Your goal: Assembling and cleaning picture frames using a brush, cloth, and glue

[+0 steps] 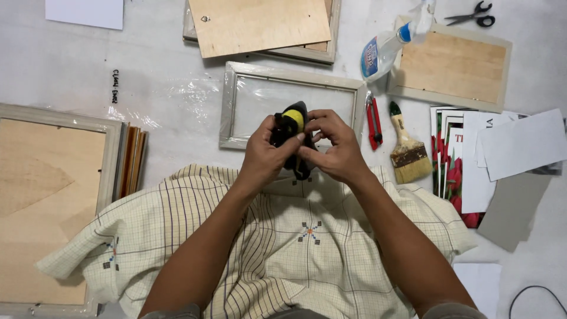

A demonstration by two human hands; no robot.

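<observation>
Both hands together at centre, clamped on one small black tool (293,139) with a yellow patch on top. Left hand (264,155) wraps its left side, thumb across the body. Right hand (335,147) grips the right side, fingertips curled over the top edge. Can't tell exactly what kind of tool it is; the hands cover most of it. Black casing, yellow band near the upper end, dark lower part poking out between the palms.

The tool is held up off the surface, just over the near edge of a pale wooden frame (236,109) wrapped in clear plastic film. A cream checked cloth (295,248) with small stitched motifs lies under the forearms.

The work surface (71,65) is pale grey and scuffed, seen straight down. Right of the wrapped frame: a red box cutter (373,121), then a paintbrush (407,147) with a green-tipped handle and worn bristles. Further right, a stack of flower prints (452,171) with white paper sheets (520,145) and grey card (514,207) on top. Above those, a spray bottle (384,50) lies tilted against a frame with a plywood back (455,65); scissors (472,15) sit at the top edge.

At top centre, a plywood sheet (260,23) rests on another frame. At far left, a large frame with a wood backing (47,195), with thin boards (133,159) stacked on edge beside it. A black cable (534,292) loops at bottom right.
</observation>
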